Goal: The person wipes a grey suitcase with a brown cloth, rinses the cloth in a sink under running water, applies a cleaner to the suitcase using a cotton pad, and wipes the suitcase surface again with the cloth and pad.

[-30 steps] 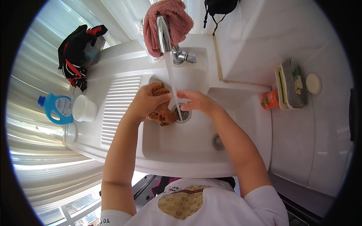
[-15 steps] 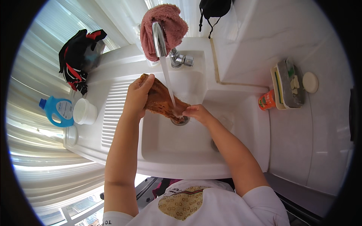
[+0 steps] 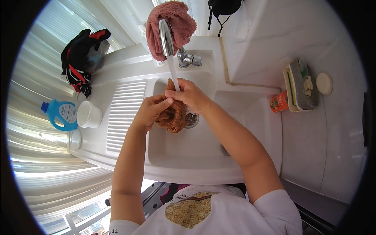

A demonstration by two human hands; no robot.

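A wet, crumpled brown cloth [image 3: 177, 117] is bunched up between my two hands over the sink basin [image 3: 168, 152]. My left hand [image 3: 153, 110] grips it from the left, thumb pointing right. Around its upper part my right hand [image 3: 189, 95] is closed, the thumb close to the left hand's thumb. From the chrome faucet [image 3: 166, 37] a stream of water falls onto the right hand and the top of the cloth. The metal drain [image 3: 191, 120] shows partly behind the cloth. The exact kind of garment or cloth cannot be made out.
A pink towel [image 3: 182, 23] hangs behind the faucet. Left of the ribbed washboard [image 3: 125, 113] stand a white tub [image 3: 89, 114] and a blue detergent bottle [image 3: 62, 113]. An orange container [image 3: 279, 102] and a soap box [image 3: 301, 86] sit at the right.
My right hand has moved up and left to meet the left hand, which has shifted down slightly. The cloth, stretched out before, is now gathered into a bunch.
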